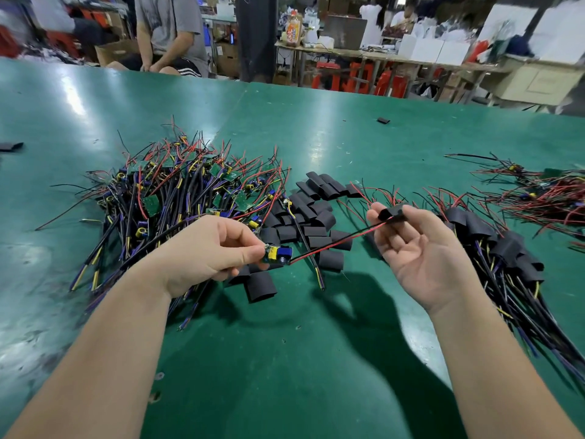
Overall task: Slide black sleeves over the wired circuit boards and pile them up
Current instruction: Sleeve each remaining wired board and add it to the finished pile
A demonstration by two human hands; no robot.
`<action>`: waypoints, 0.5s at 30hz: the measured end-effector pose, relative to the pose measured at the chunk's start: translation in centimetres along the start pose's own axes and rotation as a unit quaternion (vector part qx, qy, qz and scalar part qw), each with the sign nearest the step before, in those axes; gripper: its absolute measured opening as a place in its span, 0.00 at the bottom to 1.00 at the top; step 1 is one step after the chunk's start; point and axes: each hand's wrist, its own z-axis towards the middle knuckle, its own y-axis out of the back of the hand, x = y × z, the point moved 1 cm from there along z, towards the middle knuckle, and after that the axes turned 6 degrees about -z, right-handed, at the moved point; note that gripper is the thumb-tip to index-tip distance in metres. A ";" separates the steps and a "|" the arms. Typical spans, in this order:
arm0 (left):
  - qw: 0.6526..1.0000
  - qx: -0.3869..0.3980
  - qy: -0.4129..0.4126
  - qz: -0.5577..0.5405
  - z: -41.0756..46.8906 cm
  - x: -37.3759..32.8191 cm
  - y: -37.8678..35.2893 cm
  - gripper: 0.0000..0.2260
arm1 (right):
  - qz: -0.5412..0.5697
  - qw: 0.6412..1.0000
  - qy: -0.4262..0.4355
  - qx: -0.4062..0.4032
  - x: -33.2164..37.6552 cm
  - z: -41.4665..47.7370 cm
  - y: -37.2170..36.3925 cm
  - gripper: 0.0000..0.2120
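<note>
Head view: my left hand (209,248) pinches the board (278,255), my right hand (414,248) the sleeve (394,213). The sleeve is at two o'clock from the board, along the wires (335,243).

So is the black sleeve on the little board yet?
No, the board sits bare in the left hand while the right hand pinches the sleeve away from it.
</note>
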 end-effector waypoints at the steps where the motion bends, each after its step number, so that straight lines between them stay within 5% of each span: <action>1: 1.000 0.001 0.000 -0.001 0.0 0.0 0.0 0.05 | 0.029 0.999 -0.015 0.010 0.1 -0.2 -0.2 0.04; 10: 1.000 -0.008 -0.008 -0.014 0.1 0.1 -0.1 0.06 | 0.083 0.992 -0.076 0.056 -0.2 -0.6 -0.7 0.23; 15: 1.000 -0.013 -0.012 -0.017 0.0 -0.1 -0.2 0.05 | 0.107 0.989 -0.098 0.025 -0.3 -0.3 -0.4 0.09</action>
